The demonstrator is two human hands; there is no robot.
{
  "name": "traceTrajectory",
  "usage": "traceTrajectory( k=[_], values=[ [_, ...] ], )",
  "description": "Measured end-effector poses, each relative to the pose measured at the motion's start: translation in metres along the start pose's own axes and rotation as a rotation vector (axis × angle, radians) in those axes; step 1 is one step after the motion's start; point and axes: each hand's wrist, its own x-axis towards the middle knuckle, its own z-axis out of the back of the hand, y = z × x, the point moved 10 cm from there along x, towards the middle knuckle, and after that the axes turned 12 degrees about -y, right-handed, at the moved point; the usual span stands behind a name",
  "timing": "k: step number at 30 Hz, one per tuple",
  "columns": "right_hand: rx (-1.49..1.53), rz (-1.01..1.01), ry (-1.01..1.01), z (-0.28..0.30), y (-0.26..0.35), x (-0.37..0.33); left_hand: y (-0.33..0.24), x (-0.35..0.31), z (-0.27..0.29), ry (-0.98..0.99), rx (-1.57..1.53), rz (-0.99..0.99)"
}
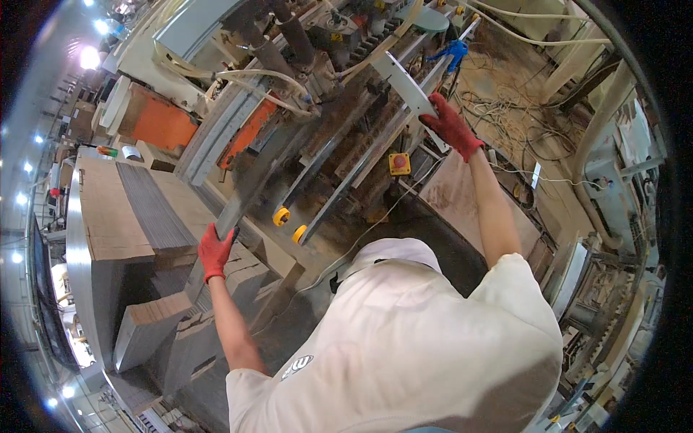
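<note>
Two gloved hands, left [214, 252] and right [452, 125], grip a slender grey strip [232, 213] and flat white panel [404, 84] respectively.

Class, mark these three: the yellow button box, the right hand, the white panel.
Yellow button box [399, 164]: head view, on its red button.
Right hand [452, 125]: head view, back of red glove.
White panel [406, 85]: head view, middle of its visible side.

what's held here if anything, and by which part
The right red-gloved grip holds a flat white rectangular panel by its lower end; the left red-gloved grip is at a grey board, hold unclear.
</note>
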Motion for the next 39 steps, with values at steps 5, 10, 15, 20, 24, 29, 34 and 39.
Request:
traceTrajectory(
  k=[5,10,15,20,24,29,34,39],
  values=[
    [-0.325,0.116,0.098,-0.027,0.078,-0.019,0.016,0.006,-0.01,0.077,0.09,0.023],
    [-0.573,0.097,0.183,-0.057,0.071,0.009,0.007,0.011,-0.009,0.032,0.03,-0.011],
    [-0.547,-0.144,0.274,-0.055,0.071,0.02,0.003,0.011,-0.007,0.065,0.056,0.025],
    [-0.584,-0.02,0.255,-0.054,0.054,0.029,-0.001,0.012,-0.008,0.01,0.029,0.019],
    [-0.517,-0.014,0.344,-0.066,0.077,0.022,-0.007,0.01,0.001,0.022,0.041,0.047],
    [-0.542,0.275,0.238,-0.054,-0.003,0.039,-0.011,0.022,-0.011,0.052,0.032,0.03],
    [-0.589,-0.23,0.29,-0.054,0.084,0.016,-0.003,0.006,-0.003,-0.045,0.032,0.018],
    [-0.64,-0.06,0.231,-0.052,0.075,0.02,-0.015,0.011,-0.001,-0.099,0.03,-0.052]
  ],
)
